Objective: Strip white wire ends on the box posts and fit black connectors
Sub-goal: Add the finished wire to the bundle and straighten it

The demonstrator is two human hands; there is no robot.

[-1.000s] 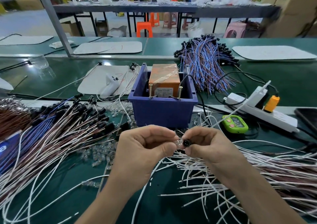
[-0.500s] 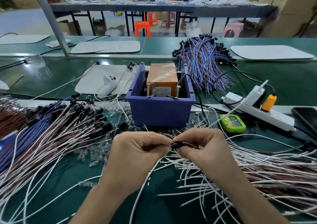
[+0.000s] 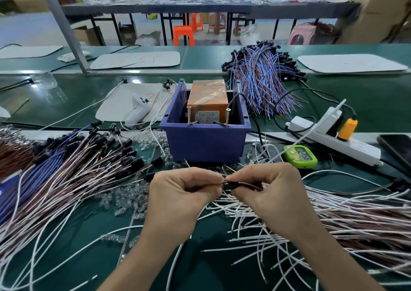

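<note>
Two bare hands meet over a green workbench (image 3: 222,268): the left hand (image 3: 184,192) and right hand (image 3: 266,192), fingers curled, pinch a small black cylindrical connector (image 3: 230,185) between their fingertips. A thin brownish wire (image 3: 251,185) trails from it toward three o'clock. Loose white insulated wires (image 3: 266,241) spread at four to six o'clock, a sheaf of connector-tipped wires (image 3: 77,168) lies at nine o'clock, and at twelve o'clock stands a blue plastic bin (image 3: 204,143) holding an orange box (image 3: 208,100) with two upright brass screw posts (image 3: 189,116).

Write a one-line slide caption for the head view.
Left hand and right hand pinch a black connector before the blue bin, amid loose white wires.
</note>
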